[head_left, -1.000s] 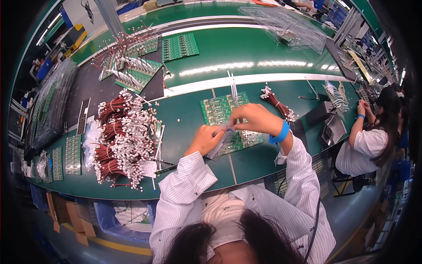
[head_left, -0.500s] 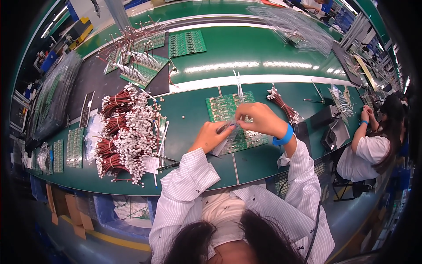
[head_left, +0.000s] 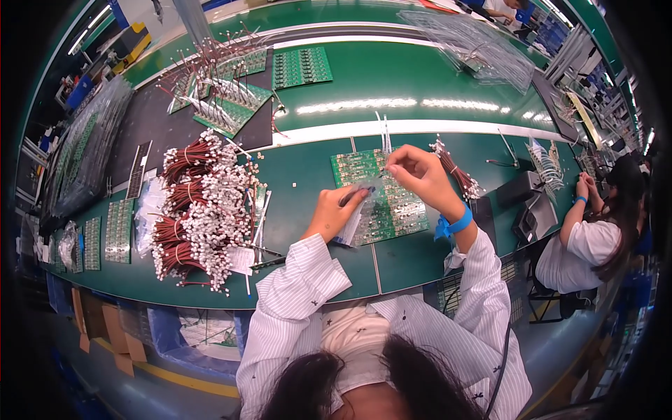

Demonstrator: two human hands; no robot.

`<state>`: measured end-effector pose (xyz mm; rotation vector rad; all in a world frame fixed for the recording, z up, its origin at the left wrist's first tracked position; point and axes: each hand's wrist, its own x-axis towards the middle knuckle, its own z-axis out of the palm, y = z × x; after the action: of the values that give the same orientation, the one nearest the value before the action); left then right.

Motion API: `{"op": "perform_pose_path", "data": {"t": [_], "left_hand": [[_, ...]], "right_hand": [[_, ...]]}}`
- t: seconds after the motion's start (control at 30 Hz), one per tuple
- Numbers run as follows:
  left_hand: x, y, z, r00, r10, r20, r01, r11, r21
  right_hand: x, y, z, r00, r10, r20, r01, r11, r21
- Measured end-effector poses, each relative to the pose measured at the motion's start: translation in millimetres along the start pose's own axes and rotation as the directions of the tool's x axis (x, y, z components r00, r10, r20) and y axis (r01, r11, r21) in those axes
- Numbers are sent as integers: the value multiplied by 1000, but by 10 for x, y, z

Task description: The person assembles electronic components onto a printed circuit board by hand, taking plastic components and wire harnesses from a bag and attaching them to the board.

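A green circuit-board panel (head_left: 400, 218) lies on the bench in front of me. My left hand (head_left: 333, 211) is closed on a small clear plastic bag (head_left: 354, 222) over the panel's left side; the bag's contents cannot be made out. Above the panel's upper part, my right hand (head_left: 428, 183), with a blue wrist strap (head_left: 458, 222), has thumb and forefinger pinched together. Whatever is between those fingertips is too small to name. Thin white cables (head_left: 385, 133) stick up at the panel's far edge, just beyond the right fingertips.
Bundles of red-brown wires with white connectors (head_left: 199, 210) are heaped on the left, and a smaller wire bundle (head_left: 458, 171) lies on the right. More board panels (head_left: 302, 68) lie at the back. A co-worker (head_left: 584, 241) sits at far right, near a black box (head_left: 519, 187).
My right hand has moved away from the left hand, up and to the right. The left hand still holds the plastic bag, lower and more in sight.
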<state>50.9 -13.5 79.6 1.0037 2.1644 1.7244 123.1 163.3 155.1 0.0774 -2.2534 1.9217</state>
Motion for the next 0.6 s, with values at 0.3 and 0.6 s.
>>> {"op": "perform_pose_path", "data": {"t": [0.3, 0.6], "left_hand": [[0, 48, -12, 1000, 5, 31, -7, 998, 64], [3, 51, -1, 1000, -23, -10, 23, 1000, 2]], "right_hand": [[16, 58, -20, 989, -140, 42, 145, 914, -379], [-42, 9, -126, 992, 89, 94, -124, 869, 480]]}}
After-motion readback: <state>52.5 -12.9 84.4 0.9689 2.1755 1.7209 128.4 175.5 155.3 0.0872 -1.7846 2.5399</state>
